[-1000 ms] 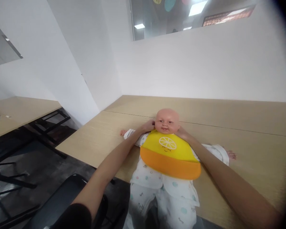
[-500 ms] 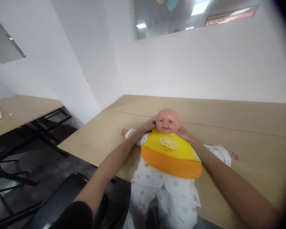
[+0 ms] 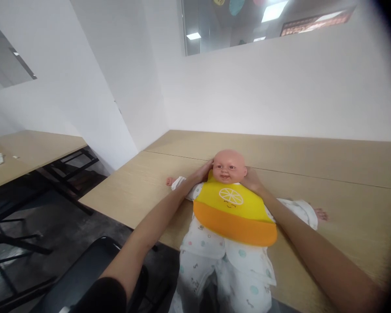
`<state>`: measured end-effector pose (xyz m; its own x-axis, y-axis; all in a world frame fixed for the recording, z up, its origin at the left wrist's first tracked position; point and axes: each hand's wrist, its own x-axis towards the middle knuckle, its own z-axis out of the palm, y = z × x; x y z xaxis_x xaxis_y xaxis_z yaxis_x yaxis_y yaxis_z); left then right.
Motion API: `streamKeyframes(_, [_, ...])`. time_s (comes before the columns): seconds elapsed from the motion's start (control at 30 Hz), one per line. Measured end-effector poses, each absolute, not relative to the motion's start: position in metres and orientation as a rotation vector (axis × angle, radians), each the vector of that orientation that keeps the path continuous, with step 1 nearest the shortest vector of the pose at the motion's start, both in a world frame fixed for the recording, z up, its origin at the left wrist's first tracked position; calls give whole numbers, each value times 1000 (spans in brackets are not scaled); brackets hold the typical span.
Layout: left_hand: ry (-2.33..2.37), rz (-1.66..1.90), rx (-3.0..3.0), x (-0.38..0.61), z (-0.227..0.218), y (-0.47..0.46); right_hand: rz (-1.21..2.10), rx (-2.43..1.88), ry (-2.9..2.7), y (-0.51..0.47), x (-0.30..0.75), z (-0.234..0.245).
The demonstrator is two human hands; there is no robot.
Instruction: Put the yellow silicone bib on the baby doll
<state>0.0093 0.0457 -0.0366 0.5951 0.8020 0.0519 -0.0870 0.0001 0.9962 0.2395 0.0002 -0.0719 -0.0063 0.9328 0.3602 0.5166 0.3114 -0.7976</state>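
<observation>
Bib (image 3: 235, 214) on doll (image 3: 226, 171), left hand (image 3: 203, 171), right hand (image 3: 253, 179) at 2 sides of its head (image 3: 229, 161) — fingers mostly hidden, pinch unclear

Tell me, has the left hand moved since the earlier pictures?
Yes, slightly: judged against the table seam, the left hand has edged toward the far wall, beside the doll's head.
</observation>
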Motion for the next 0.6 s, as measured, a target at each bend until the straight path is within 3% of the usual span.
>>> streamKeyframes(0.3, [589,817,1121,15,-34,42,539,-1379,-1571,-20,234,-51])
streamKeyframes(0.6, [693,768,1193,16,-22,37,481,-1430,-1512,-14,236,-50])
